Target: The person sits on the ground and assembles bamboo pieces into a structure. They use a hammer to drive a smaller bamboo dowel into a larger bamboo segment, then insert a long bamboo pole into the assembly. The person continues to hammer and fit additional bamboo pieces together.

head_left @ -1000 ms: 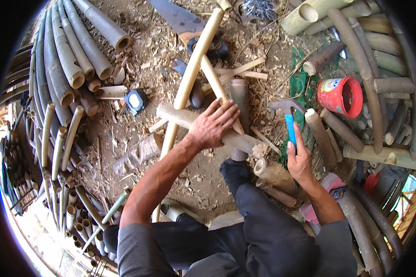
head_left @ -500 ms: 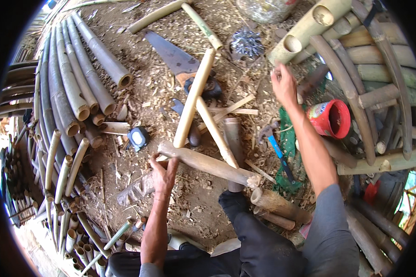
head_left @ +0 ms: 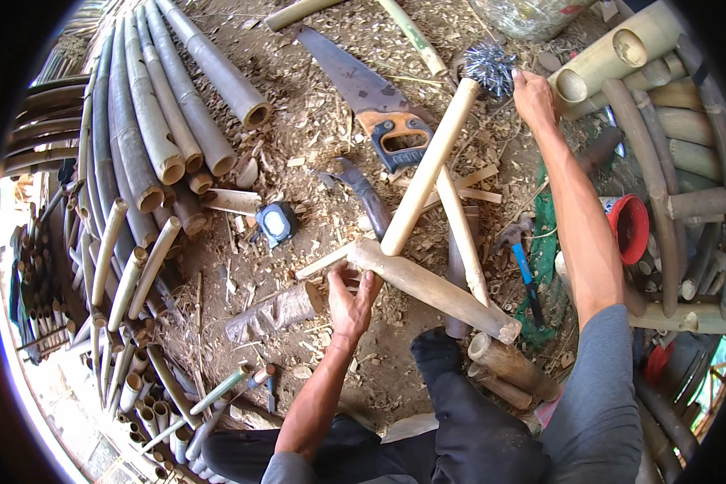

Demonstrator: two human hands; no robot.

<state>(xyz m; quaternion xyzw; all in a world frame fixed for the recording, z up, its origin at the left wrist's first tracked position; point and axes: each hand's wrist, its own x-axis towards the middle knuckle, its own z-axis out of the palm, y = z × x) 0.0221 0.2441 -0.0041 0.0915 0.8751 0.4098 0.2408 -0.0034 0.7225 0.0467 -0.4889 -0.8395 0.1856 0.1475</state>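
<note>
My left hand [head_left: 350, 305] is curled at the left end of a thick bamboo piece [head_left: 436, 292], thumb against its near side. Two slimmer pale bamboo sticks meet that piece: a straight stick [head_left: 429, 169] at its left part and a thinner stick [head_left: 465, 238] near its right end. They cross farther up. My right arm stretches forward, and my right hand [head_left: 534, 97] has its fingers drawn together at the edge of a spiky heap of silvery metal pieces that look like nails [head_left: 490, 69]. Whatever lies between those fingertips is too small to make out.
A handsaw [head_left: 371, 89], a dark-handled hammer [head_left: 361, 189], a tape measure [head_left: 276, 223] and a blue-handled hammer [head_left: 524, 262] lie among shavings. Long bamboo poles [head_left: 149, 121] fill the left. On the right are a red bucket [head_left: 626, 230] and a bamboo frame [head_left: 649, 177].
My right hand has moved forward to the silvery heap. My left hand keeps its place at the bamboo piece's end. The whole view has shifted, so things appear farther right.
</note>
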